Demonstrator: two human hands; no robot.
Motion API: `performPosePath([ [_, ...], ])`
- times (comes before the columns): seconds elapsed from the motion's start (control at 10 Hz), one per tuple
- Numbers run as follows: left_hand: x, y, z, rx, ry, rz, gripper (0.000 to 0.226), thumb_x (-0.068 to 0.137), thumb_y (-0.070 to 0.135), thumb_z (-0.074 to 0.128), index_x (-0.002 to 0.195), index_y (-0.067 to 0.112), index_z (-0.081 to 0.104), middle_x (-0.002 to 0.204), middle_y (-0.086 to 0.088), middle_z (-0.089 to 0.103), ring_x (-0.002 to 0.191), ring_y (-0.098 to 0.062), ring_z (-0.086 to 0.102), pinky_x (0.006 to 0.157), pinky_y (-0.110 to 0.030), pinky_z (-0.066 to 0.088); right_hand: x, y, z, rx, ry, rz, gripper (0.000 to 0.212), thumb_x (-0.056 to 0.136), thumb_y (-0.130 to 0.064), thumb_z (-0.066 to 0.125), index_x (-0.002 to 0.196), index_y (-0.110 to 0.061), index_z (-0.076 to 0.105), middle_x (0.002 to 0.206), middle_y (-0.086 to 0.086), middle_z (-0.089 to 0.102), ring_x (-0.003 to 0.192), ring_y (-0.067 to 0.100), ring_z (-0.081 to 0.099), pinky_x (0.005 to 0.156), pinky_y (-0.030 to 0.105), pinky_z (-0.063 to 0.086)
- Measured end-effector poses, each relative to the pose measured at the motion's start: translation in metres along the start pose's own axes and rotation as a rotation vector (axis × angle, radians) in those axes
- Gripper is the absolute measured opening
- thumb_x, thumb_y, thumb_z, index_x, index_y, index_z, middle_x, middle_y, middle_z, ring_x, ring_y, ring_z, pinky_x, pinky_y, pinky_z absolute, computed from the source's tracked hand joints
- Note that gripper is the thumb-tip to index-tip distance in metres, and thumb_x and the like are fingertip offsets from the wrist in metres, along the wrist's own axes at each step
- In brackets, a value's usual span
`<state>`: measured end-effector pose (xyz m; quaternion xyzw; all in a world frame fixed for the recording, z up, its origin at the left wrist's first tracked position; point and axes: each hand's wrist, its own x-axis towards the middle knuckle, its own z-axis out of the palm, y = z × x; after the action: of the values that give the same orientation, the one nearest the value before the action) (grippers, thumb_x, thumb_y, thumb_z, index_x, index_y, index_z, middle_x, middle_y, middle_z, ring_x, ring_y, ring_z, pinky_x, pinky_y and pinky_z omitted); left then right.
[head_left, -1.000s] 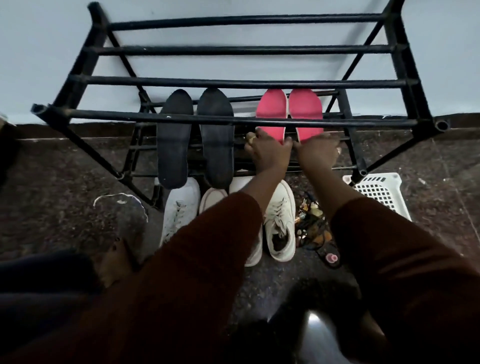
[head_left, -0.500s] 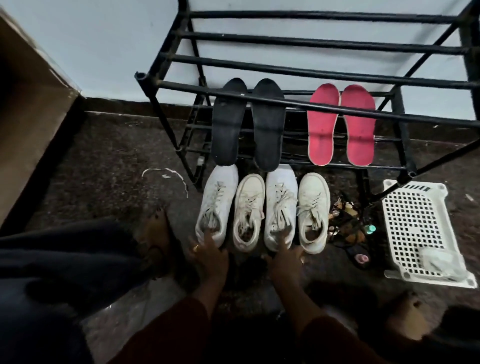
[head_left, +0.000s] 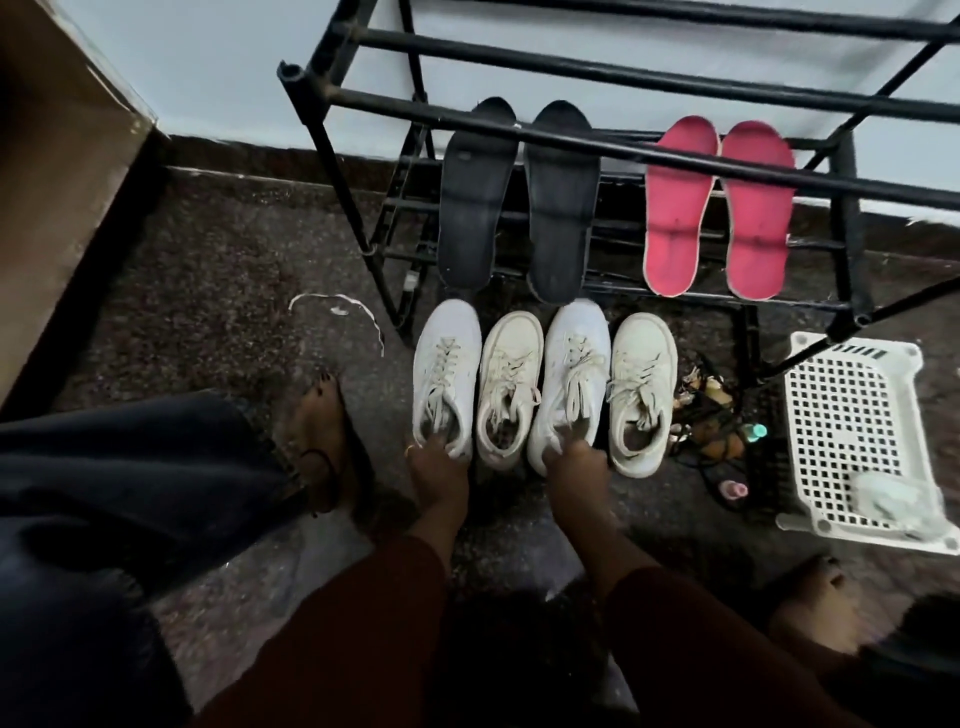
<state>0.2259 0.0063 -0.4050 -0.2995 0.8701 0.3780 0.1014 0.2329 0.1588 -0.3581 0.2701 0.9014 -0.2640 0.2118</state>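
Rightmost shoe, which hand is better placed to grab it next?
Right. The right hand holds the third shoe by its heel, directly beside the rightmost shoe. The left hand holds the leftmost shoe, with two shoes between.

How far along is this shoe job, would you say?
Done: black insoles and pink insoles lie out on the rack. In hand: the left hand grips the heel of the leftmost shoe, the right hand that of the third shoe. Left: the second shoe and fourth shoe stand untouched.
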Motion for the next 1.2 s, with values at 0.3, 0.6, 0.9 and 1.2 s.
performPosePath([
  [0.3, -0.097, -0.009, -0.022, -0.058, 0.085, -0.012, 0.031, 0.06, -0.003, 0.08, 0.089, -0.009, 0.069, 0.114, -0.039, 0.056, 0.111, -0.048, 0.053, 0.092, -0.041, 0.041, -0.106, 0.007, -0.006, -0.06, 0.023, -0.06, 0.053, 0.097, -0.034, 0.031, 0.139, -0.002, 0.035, 0.115, 0.015, 0.061, 0.105, 0.028, 0.059, 0.085, 0.031, 0.042],
  [0.6, -0.171, 0.016, -0.064, -0.049, 0.152, 0.393, 0.041, 0.053, 0.033, 0.054, 0.059, -0.006, 0.066, 0.081, -0.042, 0.06, 0.07, -0.048, 0.065, 0.072, -0.038, 0.032, -0.174, 0.014, -0.01, 0.073, 0.215, -0.213, 0.054, 0.07, -0.046, 0.036, 0.082, -0.009, 0.073, 0.043, 0.003, 0.054, 0.028, 0.015, 0.049, 0.027, 0.023, 0.035],
  [0.9, -0.179, 0.102, -0.142, -0.217, 0.236, 0.495, 0.02, 0.063, 0.019, 0.077, 0.075, 0.007, 0.066, 0.106, -0.027, 0.062, 0.084, -0.036, 0.063, 0.077, -0.034, 0.049, -0.212, -0.04, -0.113, 0.107, 0.609, -0.379, 0.038, 0.077, -0.032, 0.042, 0.064, -0.005, 0.065, 0.054, 0.012, 0.059, 0.039, 0.027, 0.056, 0.032, 0.024, 0.037],
  [1.2, -0.134, 0.228, -0.207, -0.222, 0.253, 0.498, 0.041, 0.075, 0.015, 0.07, 0.115, 0.01, 0.064, 0.13, -0.008, 0.05, 0.11, -0.027, 0.054, 0.087, -0.03, 0.041, -0.176, -0.122, -0.222, 0.161, 0.675, -0.45, 0.029, 0.086, -0.016, 0.055, 0.113, -0.005, 0.06, 0.08, 0.022, 0.068, 0.076, 0.036, 0.065, 0.061, 0.034, 0.047],
])
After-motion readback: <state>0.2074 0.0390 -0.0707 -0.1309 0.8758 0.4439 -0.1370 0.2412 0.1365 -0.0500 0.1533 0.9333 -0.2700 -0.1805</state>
